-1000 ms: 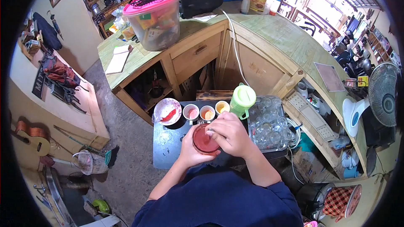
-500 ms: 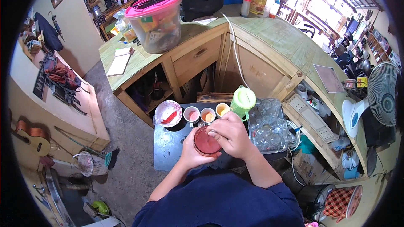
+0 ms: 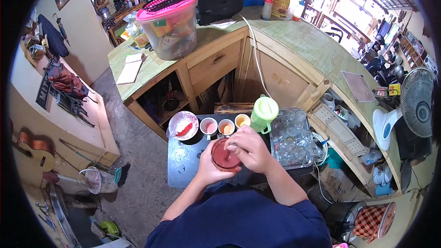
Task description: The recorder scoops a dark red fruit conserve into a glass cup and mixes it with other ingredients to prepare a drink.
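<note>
My left hand [image 3: 209,169] is wrapped round a clear round container of dark red liquid [image 3: 221,157], held above the dark low table. Over its rim, my right hand [image 3: 255,152] pinches a thin metal spoon handle [image 3: 233,144]; its lower end dips into the liquid, where its tip is hidden. Just beyond my hands stand a white cup with pink contents [image 3: 208,127], one with orange contents [image 3: 226,127] and one with yellow contents [image 3: 242,120]. Left of them sits a white patterned bowl [image 3: 177,119] with something red in it. A green lidded pitcher [image 3: 265,111] stands to the right.
A metal tray [image 3: 294,164] of several clear glasses lies at the table's right. Around the table curves a wooden counter [image 3: 294,41], carrying a pink-lidded tub [image 3: 170,32] and a notepad [image 3: 130,71]. A white fan [image 3: 386,124] stands far right; a white cable [image 3: 257,59] hangs down the counter front.
My right hand has shifted slightly with the spoon, and more of the spoon's shaft shows inside the container. My left hand keeps its hold in nearly the same place.
</note>
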The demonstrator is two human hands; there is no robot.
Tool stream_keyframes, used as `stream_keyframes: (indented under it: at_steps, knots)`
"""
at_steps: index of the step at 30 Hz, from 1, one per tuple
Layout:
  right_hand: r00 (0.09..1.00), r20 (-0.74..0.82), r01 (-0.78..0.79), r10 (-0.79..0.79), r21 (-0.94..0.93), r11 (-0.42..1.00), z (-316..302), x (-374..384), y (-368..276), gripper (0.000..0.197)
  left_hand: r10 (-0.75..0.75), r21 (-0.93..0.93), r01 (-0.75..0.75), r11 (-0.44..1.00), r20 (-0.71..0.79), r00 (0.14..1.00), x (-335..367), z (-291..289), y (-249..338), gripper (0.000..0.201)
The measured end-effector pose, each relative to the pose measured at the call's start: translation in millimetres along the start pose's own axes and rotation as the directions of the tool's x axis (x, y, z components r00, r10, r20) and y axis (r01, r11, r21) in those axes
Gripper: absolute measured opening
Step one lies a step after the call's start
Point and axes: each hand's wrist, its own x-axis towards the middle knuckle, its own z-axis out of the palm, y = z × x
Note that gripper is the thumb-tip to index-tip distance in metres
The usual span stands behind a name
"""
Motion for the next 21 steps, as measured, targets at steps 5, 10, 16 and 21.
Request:
stream_keyframes:
  at_steps: [5,10,16,21]
  knots:
    - [0.996,0.030,0.094,-0.090,-0.203,0.975,-5,4,0,0.012,0.010,0.023,-0.009,1.000,-0.014,1.000,-1,-2,0,0.084]
    - [0.999,-0.033,0.038,-0.042,-0.097,0.995,-3,1,-6,0.011,0.018,0.034,-0.018,0.999,-0.006,1.000,0,-1,1,0.083]
    - [0.999,0.029,0.024,-0.019,-0.175,0.984,-6,-2,-7,0.012,-0.020,-0.011,0.020,1.000,0.007,1.000,-1,0,-2,0.083]
    - [0.997,-0.054,0.042,-0.051,-0.146,0.988,-8,0,-9,0.011,-0.003,0.009,0.003,1.000,-0.009,1.000,-2,1,-2,0.083]
